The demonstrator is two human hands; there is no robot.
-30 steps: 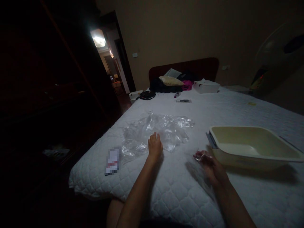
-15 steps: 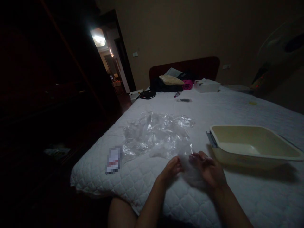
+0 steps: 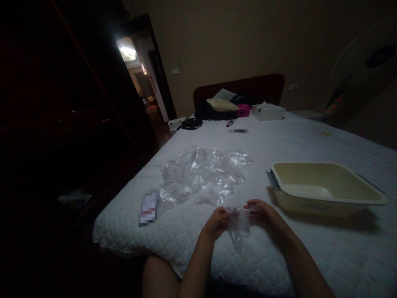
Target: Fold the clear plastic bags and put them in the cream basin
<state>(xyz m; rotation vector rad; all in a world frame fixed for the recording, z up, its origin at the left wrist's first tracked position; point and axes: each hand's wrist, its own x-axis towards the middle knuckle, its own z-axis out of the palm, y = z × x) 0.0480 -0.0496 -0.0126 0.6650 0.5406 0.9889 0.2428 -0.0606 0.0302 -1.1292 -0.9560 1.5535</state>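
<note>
Between my hands a small clear plastic bag (image 3: pixel 239 225) hangs over the near part of the white quilted bed (image 3: pixel 173 244). My left hand (image 3: pixel 216 222) pinches its left side. At the bag's right side is my right hand (image 3: pixel 263 212), its fingers bent around the edge of the plastic. Just beyond my hands lies a spread heap of crumpled clear plastic bags (image 3: pixel 198 178). A cream plastic basin (image 3: pixel 328 203) with a grey handle stands to the right of my right hand, its inside facing up.
A phone-like flat item (image 3: pixel 149 208), blurred out, lies at the bed's left edge. Farther back are a black pouch (image 3: pixel 191 123), a small packet (image 3: pixel 238 130), piled clothes (image 3: pixel 217 109) and a white box (image 3: pixel 268 112). A fan (image 3: pixel 380 56) stands at the right.
My right hand has moved left, closer to my left hand. The small bag has shifted left and now hangs down between them. The view has turned slightly.
</note>
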